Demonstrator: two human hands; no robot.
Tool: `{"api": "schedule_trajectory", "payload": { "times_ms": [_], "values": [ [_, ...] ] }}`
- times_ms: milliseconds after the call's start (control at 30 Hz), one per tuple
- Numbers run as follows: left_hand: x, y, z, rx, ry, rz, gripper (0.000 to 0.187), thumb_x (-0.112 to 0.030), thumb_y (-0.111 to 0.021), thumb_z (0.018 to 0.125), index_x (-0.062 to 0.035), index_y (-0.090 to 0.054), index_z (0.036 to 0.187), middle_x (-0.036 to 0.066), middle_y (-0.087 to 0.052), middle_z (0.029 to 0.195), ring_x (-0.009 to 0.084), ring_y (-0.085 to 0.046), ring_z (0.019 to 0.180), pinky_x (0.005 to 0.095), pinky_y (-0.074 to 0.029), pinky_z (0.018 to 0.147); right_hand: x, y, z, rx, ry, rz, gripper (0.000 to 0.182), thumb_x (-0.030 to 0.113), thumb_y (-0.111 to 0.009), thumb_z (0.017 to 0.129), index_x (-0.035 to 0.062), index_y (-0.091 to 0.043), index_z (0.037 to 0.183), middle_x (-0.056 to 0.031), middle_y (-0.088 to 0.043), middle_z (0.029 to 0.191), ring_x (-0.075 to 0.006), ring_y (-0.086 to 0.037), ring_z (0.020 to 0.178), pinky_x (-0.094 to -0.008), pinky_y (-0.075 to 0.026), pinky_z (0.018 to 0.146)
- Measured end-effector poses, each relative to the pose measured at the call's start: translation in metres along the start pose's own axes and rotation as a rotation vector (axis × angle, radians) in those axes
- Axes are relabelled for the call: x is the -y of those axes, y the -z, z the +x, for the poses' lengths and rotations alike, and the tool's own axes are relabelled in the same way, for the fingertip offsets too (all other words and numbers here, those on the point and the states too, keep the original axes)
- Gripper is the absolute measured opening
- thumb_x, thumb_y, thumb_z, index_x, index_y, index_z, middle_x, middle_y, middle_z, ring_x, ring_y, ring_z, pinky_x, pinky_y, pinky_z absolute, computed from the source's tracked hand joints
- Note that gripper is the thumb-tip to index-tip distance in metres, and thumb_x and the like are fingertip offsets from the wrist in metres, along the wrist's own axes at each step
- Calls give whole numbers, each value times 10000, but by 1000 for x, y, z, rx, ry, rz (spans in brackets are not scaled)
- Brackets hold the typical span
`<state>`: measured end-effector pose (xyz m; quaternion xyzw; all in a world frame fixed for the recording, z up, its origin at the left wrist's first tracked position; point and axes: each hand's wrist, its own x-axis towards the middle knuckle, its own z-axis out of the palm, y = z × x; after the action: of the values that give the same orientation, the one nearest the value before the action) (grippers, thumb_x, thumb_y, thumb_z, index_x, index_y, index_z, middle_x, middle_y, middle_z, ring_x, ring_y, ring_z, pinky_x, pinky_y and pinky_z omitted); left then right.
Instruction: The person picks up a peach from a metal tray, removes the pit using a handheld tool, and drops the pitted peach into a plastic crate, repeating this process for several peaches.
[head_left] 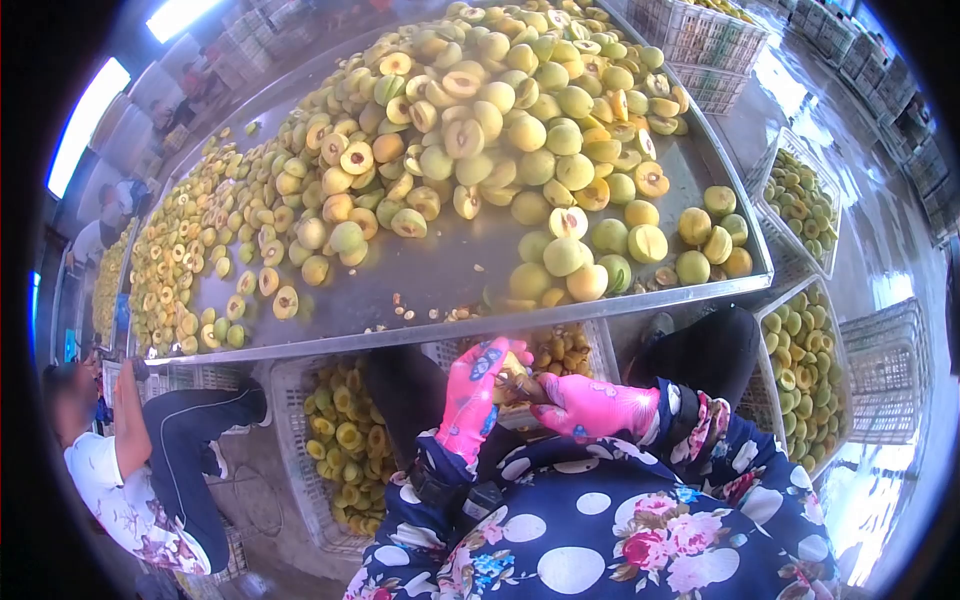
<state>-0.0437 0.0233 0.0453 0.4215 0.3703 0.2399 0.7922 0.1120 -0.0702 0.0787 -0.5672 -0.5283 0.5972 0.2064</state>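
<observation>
A crate (289,430) of fruit stands beside the knee, probably for easy reach. The left hand (473,395), curled, pinches a fruit piece (514,364) near the table (400,275), perhaps to steady it; the right hand (592,405), partly closed, sits alongside, its hold unclear.

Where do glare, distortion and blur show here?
Head view: bright panels at upper left look blown out, and the wet floor at right glares; head view: wide-angle distortion seems to tilt the stacked crates, with black corners; head view: part of the fruit pile looks hazy.
</observation>
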Motion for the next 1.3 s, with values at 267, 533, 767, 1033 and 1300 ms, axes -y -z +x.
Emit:
{"api": "schedule_trajectory", "payload": {
  "times_ms": [267, 533, 767, 1033, 1300],
  "values": [
    [4, 9, 3, 21, 55, 91, 283, -224, -522, 924, 33, -618, 991, 118, -654, 881, 180, -633, 783, 293, -518, 713, -12, -3, 6, 65, -10, 7, 284, 265, -468, 910, -14, -431, 944, -102, -555, 683, -164, -557, 544, -313, -433, 464],
    [12, 14, 4, 55, 169, 87, 301, -241, -533, 914, 39, -611, 994, 133, -652, 907, 185, -635, 786, 300, -521, 712, -13, -6, 8, 163, -42, 1, 251, 279, -467, 906, 37, -450, 968, -6, -493, 651, -97, -489, 491, -248, -408, 432],
    [14, 15, 4, 32, 125, -24, 328, -263, -491, 927, 33, -592, 1026, 135, -641, 907, 209, -626, 799, 323, -515, 717, -13, -4, 7, 245, -150, 425, 266, 318, -464, 911, 58, -475, 858, 26, -447, 580, -61, -437, 439, -209, -367, 390],
    [29, -2, 10, -219, -95, -285, 346, -319, -463, 929, -21, -575, 1065, 117, -622, 953, 202, -594, 781, 337, -513, 646, -23, -17, 15, 304, -97, 977, 342, 349, -465, 923, 104, -440, 686, 40, -402, 517, -60, -363, 372, -191, -302, 340],
    [30, 8, 17, -162, 88, -211, 361, -357, -450, 933, -41, -568, 1061, 103, -616, 954, 208, -592, 729, 327, -505, 583, -26, -16, 17, 274, -28, 836, 328, 336, -467, 922, 90, -466, 705, 40, -394, 514, -59, -365, 370, -196, -299, 341]
  ]
}}
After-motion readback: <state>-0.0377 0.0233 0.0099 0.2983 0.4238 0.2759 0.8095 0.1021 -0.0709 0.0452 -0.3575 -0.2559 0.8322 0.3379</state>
